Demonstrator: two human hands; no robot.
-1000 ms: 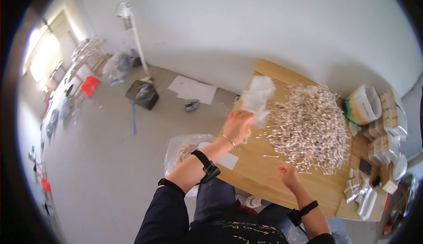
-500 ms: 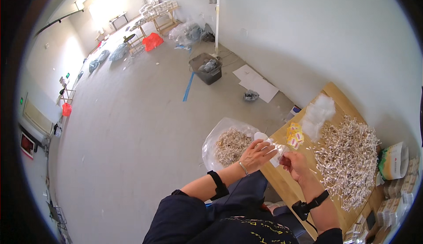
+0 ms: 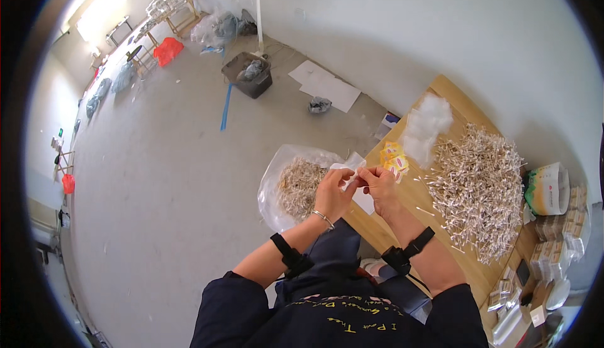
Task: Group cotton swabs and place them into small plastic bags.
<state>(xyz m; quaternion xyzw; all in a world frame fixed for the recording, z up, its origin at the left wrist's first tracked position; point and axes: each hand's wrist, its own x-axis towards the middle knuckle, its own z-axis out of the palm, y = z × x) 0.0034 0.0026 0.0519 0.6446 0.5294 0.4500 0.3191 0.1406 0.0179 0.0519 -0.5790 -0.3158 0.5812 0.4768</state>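
Note:
Both my hands are closed and meet over the near left edge of the wooden table (image 3: 412, 222). Between the fingertips of my left hand (image 3: 333, 192) and my right hand (image 3: 381, 191) is a small translucent plastic bag (image 3: 354, 160); its contents are hidden. Under my right hand lies a white sheet (image 3: 363, 203). Yellow-and-white cards (image 3: 393, 159) sit just beyond my right hand. A big heap of cotton swabs (image 3: 475, 191) covers the table's right part. Left of my hands, a large clear plastic bag (image 3: 267, 192) holds more loose cotton swabs (image 3: 299, 187).
Clear plastic bags (image 3: 428, 128) are piled at the table's far end. A green-and-orange pouch (image 3: 546, 189) and packed boxes (image 3: 548, 259) stand at right. On the floor are a dark bin (image 3: 257, 87), white sheets (image 3: 327, 84) and a crumpled grey bag (image 3: 319, 104).
My hands have drawn together, fingertips now meeting at the small bag; my left fingers have curled in from a spread position. The view has shifted, so the room appears farther left and up.

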